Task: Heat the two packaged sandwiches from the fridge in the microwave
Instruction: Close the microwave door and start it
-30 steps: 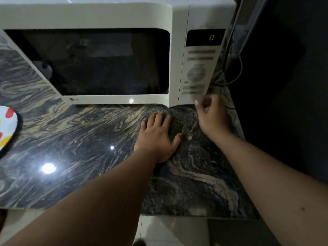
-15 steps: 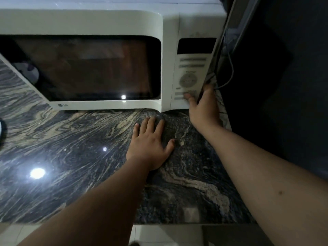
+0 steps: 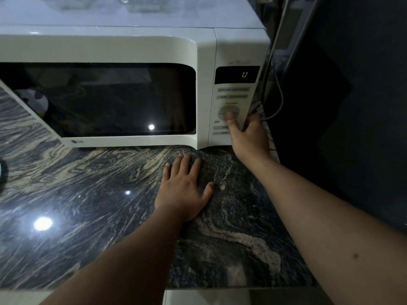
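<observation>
A white microwave stands at the back of the dark marbled counter, its door closed and its window dark. Its green display shows a single digit. My right hand is at the control panel, thumb on the round dial and fingers wrapped around the microwave's right side. My left hand lies flat on the counter in front of the microwave, fingers apart, holding nothing. The sandwiches cannot be made out through the dark window.
A grey cable hangs in the narrow gap to the right of the microwave, beside a tall dark surface. Clear containers sit on top of the microwave. The counter's front edge runs below my forearms.
My right hand has moved up the control panel, from the lower buttons to the round dial. The display, dark half a second ago, is lit again. My left hand has stayed flat on the counter.
</observation>
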